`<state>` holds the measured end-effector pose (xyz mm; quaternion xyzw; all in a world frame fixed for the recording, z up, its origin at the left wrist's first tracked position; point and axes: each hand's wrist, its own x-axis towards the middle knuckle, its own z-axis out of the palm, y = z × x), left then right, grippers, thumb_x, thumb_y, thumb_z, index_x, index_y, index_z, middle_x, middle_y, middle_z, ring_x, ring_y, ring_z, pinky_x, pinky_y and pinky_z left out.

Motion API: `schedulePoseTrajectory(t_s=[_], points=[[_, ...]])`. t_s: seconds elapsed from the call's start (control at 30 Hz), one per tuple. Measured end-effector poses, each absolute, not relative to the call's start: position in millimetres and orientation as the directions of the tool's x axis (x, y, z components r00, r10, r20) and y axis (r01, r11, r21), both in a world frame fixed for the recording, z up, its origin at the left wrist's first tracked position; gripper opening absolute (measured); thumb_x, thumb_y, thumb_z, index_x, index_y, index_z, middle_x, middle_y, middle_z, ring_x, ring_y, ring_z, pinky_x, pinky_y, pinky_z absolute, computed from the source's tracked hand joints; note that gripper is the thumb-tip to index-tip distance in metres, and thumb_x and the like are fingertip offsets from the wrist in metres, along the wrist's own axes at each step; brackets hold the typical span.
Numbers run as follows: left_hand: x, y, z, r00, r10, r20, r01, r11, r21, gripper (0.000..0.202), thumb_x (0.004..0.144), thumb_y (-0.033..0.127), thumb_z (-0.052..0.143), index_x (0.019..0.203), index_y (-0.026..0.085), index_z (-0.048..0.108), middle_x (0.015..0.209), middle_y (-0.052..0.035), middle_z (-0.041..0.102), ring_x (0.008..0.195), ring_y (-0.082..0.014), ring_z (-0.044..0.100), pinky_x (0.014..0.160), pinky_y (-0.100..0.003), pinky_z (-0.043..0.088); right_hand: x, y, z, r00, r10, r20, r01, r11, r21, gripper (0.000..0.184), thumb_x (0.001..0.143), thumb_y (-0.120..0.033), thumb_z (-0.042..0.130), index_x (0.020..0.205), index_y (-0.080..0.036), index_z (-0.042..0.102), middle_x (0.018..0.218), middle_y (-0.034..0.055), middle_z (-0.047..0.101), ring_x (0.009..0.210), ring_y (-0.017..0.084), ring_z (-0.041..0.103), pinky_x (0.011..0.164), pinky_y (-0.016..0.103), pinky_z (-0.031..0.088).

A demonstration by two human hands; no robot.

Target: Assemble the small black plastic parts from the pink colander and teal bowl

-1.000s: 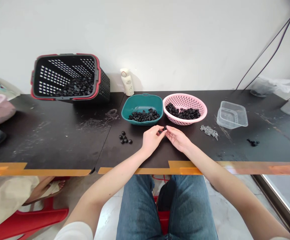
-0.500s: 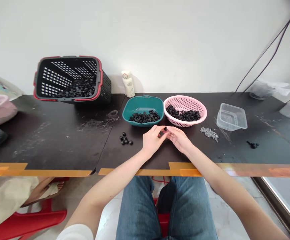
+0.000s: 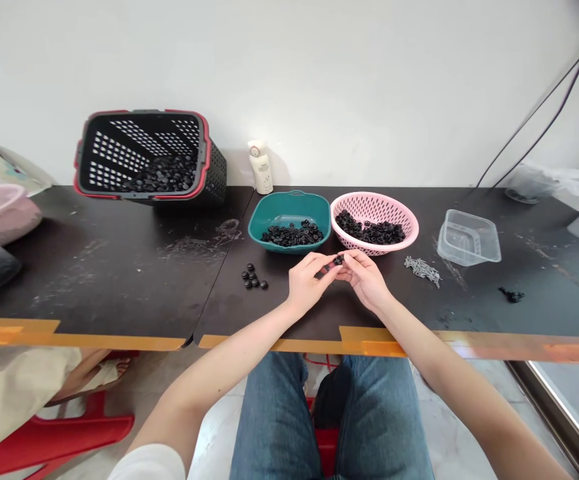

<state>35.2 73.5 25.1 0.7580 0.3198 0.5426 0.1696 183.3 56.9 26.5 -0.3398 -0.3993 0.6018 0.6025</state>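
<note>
Hands tog over the bench [image 3: 94,280]. L hand [image 3: 306,280] pinches a small blk part [image 3: 338,260] betw thumb + fingertips; R hand [image 3: 369,283] grips same part from its 3 o'clock side. Part sits betw the two sets of tips, just off the near rim of the pink bowl [image 3: 412,230].

Diff vs 0.5 s ago: part then stood proud of R fingertips as a smooth dark cap, R fingers flatter. Now it's lower betw the tips, R fingers curled in closer, outline looks uneven; too small to tell which face shows. Whole scene sits a touch further twd 3 o'clock in view, all items tog, so rel. layout unchanged.

Clock from hands:
- 1: pink bowl, w/ blk pcs [image 3: 369,231] inside, rim against teal tub.
- 10: teal tub [image 3: 279,207], blk pcs inside too; same dir, much further out, blk/red crate [image 3: 214,173], tilted, more blk pcs in it.
- 11: wht bottle [image 3: 262,175], upright by the wall.
- 9: loose grp of blk discs [image 3: 253,276], same as bef.
- 3: pile of gray pins [image 3: 422,270], unchanged.
- betw 2 & 3: clear tub [image 3: 469,238].
- just past 3, well apart: small blk clump [image 3: 513,295], detail n/a.
</note>
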Motion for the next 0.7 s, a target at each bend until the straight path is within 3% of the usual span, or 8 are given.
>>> schedulePoseTrajectory(t_s=[0.37,0.7], points=[[33.0,71.5,25.7,0.199,0.615,0.763,0.282,-0.781,0.557,0.022,0.083,0.025,0.063,0.104,0.020,0.066,0.086,-0.0030,0.064,0.079,-0.0118,0.061,0.067,-0.023,0.052,183.9,55.5,25.7,-0.011,0.991,0.133,-0.389,0.119,-0.914,0.017,0.075,-0.037,0.071,0.086,-0.023,0.069,0.082,-0.0005,0.070,0.067,0.013,0.067,0.064,0.028,0.059],[32.4,72.9,22.9,0.190,0.589,0.785,0.345,-0.789,0.509,0.022,0.082,0.026,0.064,0.103,0.020,0.067,0.088,-0.0034,0.065,0.082,-0.0132,0.061,0.072,-0.025,0.052,182.3,50.5,26.6,0.046,0.965,0.259,-0.206,0.263,-0.943,0.018,0.080,-0.037,0.065,0.092,-0.026,0.071,0.082,0.0011,0.070,0.066,0.015,0.067,0.057,0.029,0.060]])
